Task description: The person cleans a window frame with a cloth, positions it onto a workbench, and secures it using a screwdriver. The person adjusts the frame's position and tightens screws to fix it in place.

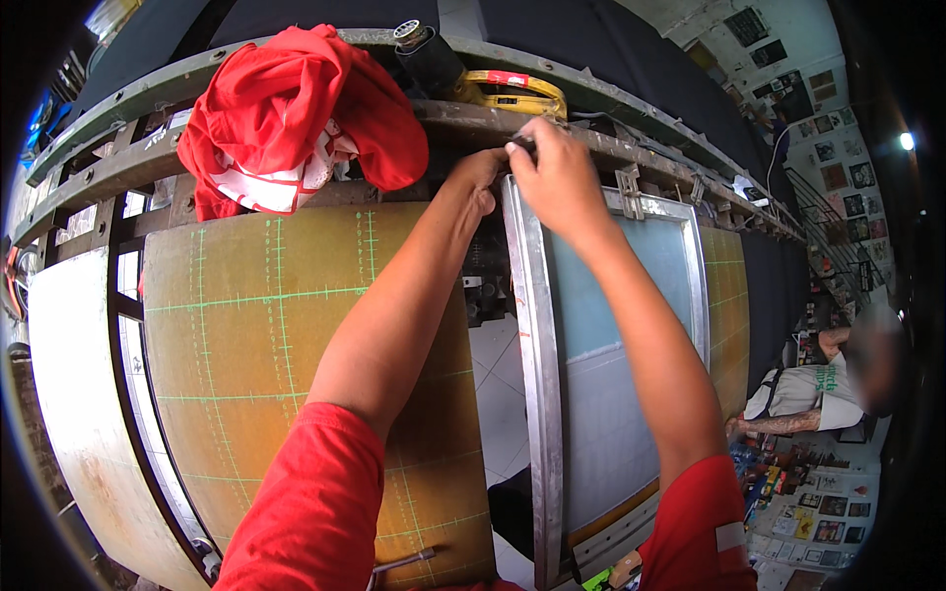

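Note:
My left hand (478, 179) reaches to the metal rail above the frame's corner, its fingertips mostly hidden near my right hand. My right hand (560, 177) is closed in a pinch on a small dark thing I cannot make out, by that rail (632, 156). Below it stands an aluminium-framed screen (528, 325) with a pale blue mesh and a metal clamp (631, 192) at its top. Left of my arms is a yellow-brown board (227, 345) with green gridlines. A yellow-handled tool (532, 89) lies behind my hands, beside a black cylinder (424, 61).
A red cloth (276, 98) is heaped on the rails at left. A white board (84, 364) is at far left, another gridded board (726, 305) right of the screen. A metal rod (404, 561) lies low on the board. Another person (813, 394) is at the right.

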Available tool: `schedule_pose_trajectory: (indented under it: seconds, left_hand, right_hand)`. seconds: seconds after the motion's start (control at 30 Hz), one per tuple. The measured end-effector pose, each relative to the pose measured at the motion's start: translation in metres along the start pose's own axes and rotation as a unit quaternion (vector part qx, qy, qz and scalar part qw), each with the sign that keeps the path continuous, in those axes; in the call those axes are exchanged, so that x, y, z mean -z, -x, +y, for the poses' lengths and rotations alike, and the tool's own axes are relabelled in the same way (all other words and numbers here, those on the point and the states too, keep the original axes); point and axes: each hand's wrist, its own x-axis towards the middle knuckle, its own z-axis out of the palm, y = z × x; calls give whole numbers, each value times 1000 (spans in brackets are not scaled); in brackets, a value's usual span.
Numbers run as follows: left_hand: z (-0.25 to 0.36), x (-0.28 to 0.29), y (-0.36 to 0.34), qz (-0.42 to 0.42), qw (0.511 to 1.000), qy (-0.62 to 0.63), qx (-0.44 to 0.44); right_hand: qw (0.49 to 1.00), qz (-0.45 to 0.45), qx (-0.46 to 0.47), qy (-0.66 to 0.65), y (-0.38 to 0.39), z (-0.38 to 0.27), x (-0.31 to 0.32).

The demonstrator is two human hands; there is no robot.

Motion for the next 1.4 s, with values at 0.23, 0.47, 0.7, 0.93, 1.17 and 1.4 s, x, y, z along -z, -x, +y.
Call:
schedule_pose_trajectory:
  seconds: [0.23, 0.47, 0.7, 0.93, 1.17, 1.4]
  left_hand:
    - [-1, 44, -26, -99, 995, -3, -19]
    - [2, 22, -19, 25, 999, 32, -1]
    - [5, 17, -11, 55, 998, 15, 5]
    - [7, 21, -11, 43, 999, 10, -5]
    - [8, 11, -1, 30, 999, 15, 3]
    - [7, 27, -15, 19, 999, 27, -6]
  right_hand:
    - [987, -114, 41, 104, -12, -37, -17]
    - [940, 67, -257, -215, -12, 53, 27]
    - [835, 51, -365, -410, 12, 72, 12]
    - [965, 39, -158, -207, 3, 35, 8]
    - [999, -8, -20, -25, -7, -10, 8]
    - [769, 230, -329, -498, -19, 41, 17]
